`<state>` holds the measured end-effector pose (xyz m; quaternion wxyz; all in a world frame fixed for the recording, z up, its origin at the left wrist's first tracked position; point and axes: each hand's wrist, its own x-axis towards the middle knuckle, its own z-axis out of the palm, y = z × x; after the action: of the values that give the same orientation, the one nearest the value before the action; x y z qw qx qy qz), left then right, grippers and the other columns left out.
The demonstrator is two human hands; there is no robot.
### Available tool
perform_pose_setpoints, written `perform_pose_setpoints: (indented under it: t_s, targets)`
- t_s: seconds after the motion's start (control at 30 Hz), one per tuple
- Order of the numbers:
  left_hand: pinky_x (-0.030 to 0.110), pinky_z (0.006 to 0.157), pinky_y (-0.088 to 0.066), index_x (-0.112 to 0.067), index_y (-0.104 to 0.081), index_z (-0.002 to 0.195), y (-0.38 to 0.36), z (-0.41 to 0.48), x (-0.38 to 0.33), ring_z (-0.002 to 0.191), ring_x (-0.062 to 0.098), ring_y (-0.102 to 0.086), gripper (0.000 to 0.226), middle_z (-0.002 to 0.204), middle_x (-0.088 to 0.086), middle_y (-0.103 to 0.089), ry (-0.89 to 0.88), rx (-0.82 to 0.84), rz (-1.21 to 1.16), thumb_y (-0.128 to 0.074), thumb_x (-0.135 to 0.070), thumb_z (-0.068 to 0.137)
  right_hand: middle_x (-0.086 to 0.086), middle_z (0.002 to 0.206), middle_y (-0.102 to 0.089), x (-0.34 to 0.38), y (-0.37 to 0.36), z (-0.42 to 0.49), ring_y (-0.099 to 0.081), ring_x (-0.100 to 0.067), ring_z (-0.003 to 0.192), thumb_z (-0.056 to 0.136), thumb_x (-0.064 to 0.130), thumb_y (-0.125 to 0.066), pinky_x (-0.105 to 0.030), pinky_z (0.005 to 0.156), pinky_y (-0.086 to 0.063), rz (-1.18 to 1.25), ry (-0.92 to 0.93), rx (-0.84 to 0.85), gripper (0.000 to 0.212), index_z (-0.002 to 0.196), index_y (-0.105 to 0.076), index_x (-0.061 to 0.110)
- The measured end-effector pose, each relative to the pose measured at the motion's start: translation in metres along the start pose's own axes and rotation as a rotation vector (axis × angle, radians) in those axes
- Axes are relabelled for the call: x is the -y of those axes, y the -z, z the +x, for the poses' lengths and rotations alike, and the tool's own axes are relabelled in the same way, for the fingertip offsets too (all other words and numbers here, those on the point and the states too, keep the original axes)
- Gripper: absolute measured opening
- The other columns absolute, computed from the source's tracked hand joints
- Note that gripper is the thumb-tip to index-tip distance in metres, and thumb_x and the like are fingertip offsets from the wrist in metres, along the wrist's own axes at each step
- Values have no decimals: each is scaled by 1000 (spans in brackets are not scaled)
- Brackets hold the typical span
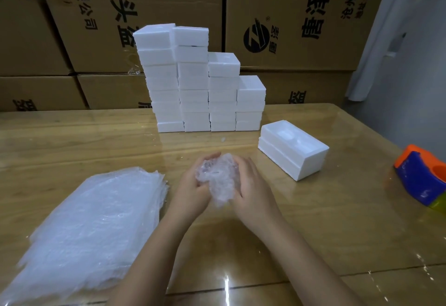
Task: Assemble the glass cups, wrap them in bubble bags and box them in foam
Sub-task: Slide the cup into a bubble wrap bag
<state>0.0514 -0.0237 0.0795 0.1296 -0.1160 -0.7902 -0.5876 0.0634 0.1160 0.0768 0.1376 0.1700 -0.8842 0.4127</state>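
A glass cup wrapped in a crumpled bubble bag [218, 177] sits between my two hands above the middle of the table. My left hand [190, 185] grips its left side with curled fingers. My right hand [251, 185] cups its right side. The glass inside is mostly hidden by the wrap. A thick pile of flat bubble bags [89, 228] lies at the front left. A closed white foam box [293, 148] lies tilted to the right of my hands.
Several stacks of white foam boxes [198, 83] stand at the back of the wooden table [313, 221]. An orange and blue tape dispenser [422, 177] sits at the right edge. Large cardboard cartons [289, 16] form a wall behind.
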Motion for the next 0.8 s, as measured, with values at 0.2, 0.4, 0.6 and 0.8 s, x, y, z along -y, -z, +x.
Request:
perform_pose_setpoints:
  t_s: [0.2, 0.4, 0.6, 0.8]
  targets:
    - [3, 59, -43, -55, -55, 89, -2, 0, 6, 76, -17, -59, 62, 85, -30, -65, 59, -135, 78, -61, 5, 78, 23, 135, -37, 2, 2, -4, -41, 9, 121, 79, 55, -60, -22, 101, -41, 283, -110, 159, 76, 143, -34, 25]
    - [-4, 78, -34, -50, -40, 119, -8, -10, -8, 104, -25, -44, 64, 121, -24, -50, -74, 103, 175, -51, 2, 83, 13, 115, -53, 6, -3, 5, -54, -10, 99, 82, 12, -59, -29, 80, -45, 86, -203, -164, 38, 116, -49, 27]
    - [2, 58, -38, -39, -33, 140, 7, -12, -14, 64, -9, -57, 53, 93, -3, -54, 27, 326, 167, -55, -27, 93, 18, 113, -53, 2, 6, 10, -52, -11, 87, 80, 10, -56, -28, 67, -36, -128, -291, -171, 35, 108, -50, 29]
    - [9, 67, -34, -28, -37, 145, -4, -9, -7, 99, 16, -62, 51, 118, 17, -63, -5, 148, 377, -45, -14, 96, 15, 117, -51, 6, 1, 6, -54, -15, 98, 82, 24, -57, -28, 67, -37, -201, -180, -176, 36, 117, -50, 27]
